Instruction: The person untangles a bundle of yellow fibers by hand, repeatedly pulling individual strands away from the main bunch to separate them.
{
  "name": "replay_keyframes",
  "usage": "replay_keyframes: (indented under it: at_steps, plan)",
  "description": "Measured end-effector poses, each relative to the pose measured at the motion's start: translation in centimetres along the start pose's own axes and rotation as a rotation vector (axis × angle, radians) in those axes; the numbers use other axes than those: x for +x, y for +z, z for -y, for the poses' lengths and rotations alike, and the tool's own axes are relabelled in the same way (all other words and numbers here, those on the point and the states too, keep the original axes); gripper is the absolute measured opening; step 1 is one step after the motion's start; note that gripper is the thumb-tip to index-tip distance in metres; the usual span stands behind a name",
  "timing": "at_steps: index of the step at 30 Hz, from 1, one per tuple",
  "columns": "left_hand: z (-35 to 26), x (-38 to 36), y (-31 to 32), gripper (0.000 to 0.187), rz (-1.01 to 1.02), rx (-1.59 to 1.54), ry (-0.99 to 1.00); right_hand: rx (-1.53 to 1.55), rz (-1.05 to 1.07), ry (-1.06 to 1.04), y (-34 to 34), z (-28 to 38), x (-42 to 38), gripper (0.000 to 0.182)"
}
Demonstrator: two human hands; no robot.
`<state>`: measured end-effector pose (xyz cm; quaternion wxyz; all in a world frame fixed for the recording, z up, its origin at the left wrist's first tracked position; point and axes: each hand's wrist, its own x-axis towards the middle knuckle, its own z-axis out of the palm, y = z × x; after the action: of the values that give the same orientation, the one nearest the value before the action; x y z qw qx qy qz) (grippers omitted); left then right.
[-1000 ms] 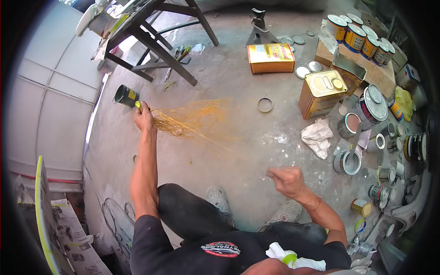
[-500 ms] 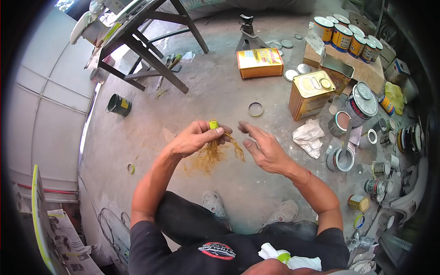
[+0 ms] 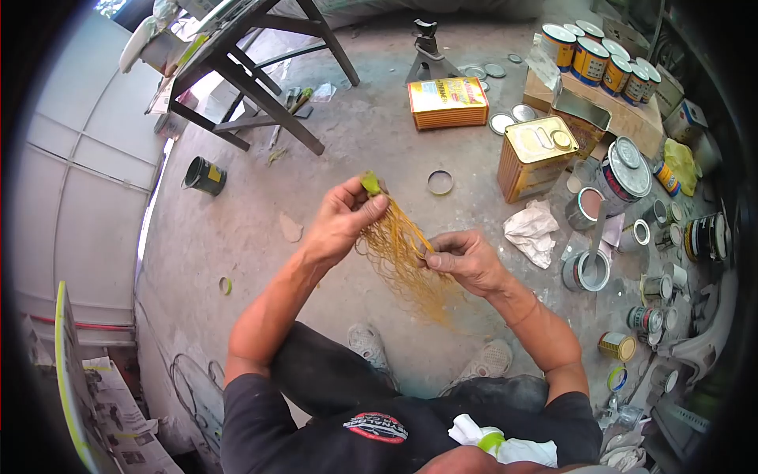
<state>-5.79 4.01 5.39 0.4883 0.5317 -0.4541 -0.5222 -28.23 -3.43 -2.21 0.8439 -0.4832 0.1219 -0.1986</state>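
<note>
A bundle of wavy yellow-brown strands (image 3: 395,257) hangs between my hands, bound at its top by a yellow-green wrap (image 3: 370,183). My left hand (image 3: 345,217) is closed on the bound top, thumb and fingers pinching just under the wrap. Lower and to the right, my right hand (image 3: 462,259) pinches some of the strands, which are drawn taut between the two hands. The loose ends fan out below, blurred against the floor.
Paint cans (image 3: 591,63) stand on cardboard at the upper right, with a tall thinner tin (image 3: 537,158) and open cans (image 3: 587,271) nearer. A crumpled cloth (image 3: 531,233) lies beside them. Upper left are a dark wooden stand (image 3: 260,99) and a black can (image 3: 205,176).
My right hand has closed on some strands, having been open and apart from them. My left hand has moved slightly up, and the bundle now spreads longer, down and to the right.
</note>
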Motion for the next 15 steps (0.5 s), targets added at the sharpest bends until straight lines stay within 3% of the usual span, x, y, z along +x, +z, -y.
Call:
replay_keyframes:
  at_steps: [2, 4, 6, 8, 9, 11, 14, 15]
  plan:
    - [0.1, 0.5, -1.8, 0.021, -0.327, -0.048, 0.12, 0.032, 0.033, 0.057, -0.5, -1.2, -0.6, 0.022]
    - [0.0, 1.5, -5.7, 0.017, -0.646, -0.147, 0.245, -0.203, -0.014, 0.13, -1.0, -2.7, -2.0, 0.026]
    - [1.5, 1.2, -11.5, 0.014, -0.83, -0.017, 0.398, -0.278, 0.017, 0.122, -1.8, -3.1, -3.3, 0.025]
    - [3.5, 0.1, -18.2, 0.016, -1.184, 0.24, 0.395, -0.4, 0.07, 0.259, -3.0, -4.3, -4.8, 0.027]
    - [4.1, -0.7, -19.4, 0.016, -1.192, 0.245, 0.399, -0.4, 0.079, 0.256, -3.4, -5.2, -5.4, 0.027]
    - [4.6, -1.5, -21.0, 0.022, -1.607, 0.487, 0.182, -0.585, 0.16, 0.134, -4.2, -6.9, -6.2, 0.027]
    - [5.8, -1.6, -22.1, 0.027, -1.685, 0.714, 0.172, -0.763, 0.024, 0.158, -7.0, -5.7, -5.1, 0.025]
    - [5.5, -1.4, -22.4, 0.029, -1.799, 0.721, 0.219, -0.916, 0.003, 0.151, -8.5, -5.3, -5.0, 0.026]
